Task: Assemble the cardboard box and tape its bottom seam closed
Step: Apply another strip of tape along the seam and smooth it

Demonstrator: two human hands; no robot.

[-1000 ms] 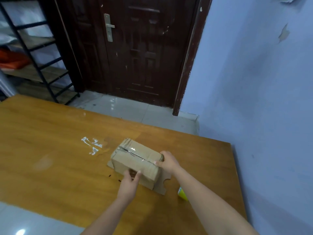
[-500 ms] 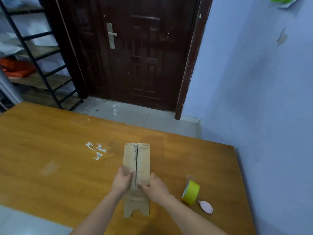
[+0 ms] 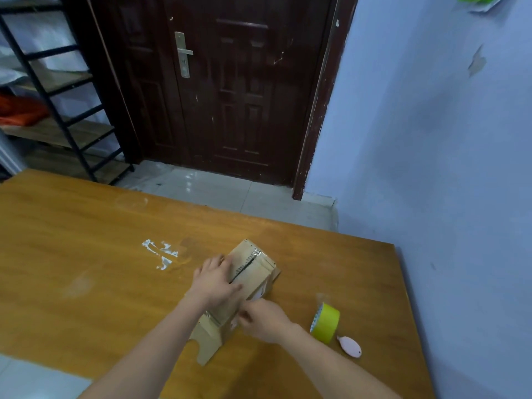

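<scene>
- Cardboard box [image 3: 253, 272] lies on bench [image 3: 86, 254], seam side up, under both hands.
- Left hand [image 3: 214, 279] rests flat on box top beside seam, fingers straight.
- Right hand [image 3: 263, 319] pinches at near end of box; what it pinches cannot be told.
- White label on box side, writing unreadable.
- Yellow tape roll [image 3: 326, 322] stands just right of right hand.

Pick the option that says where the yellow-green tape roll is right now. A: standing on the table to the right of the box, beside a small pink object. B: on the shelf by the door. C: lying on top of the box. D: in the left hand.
A: the tape roll stands on the table right of the cardboard box, next to the pink object; neither hand holds it.
</scene>
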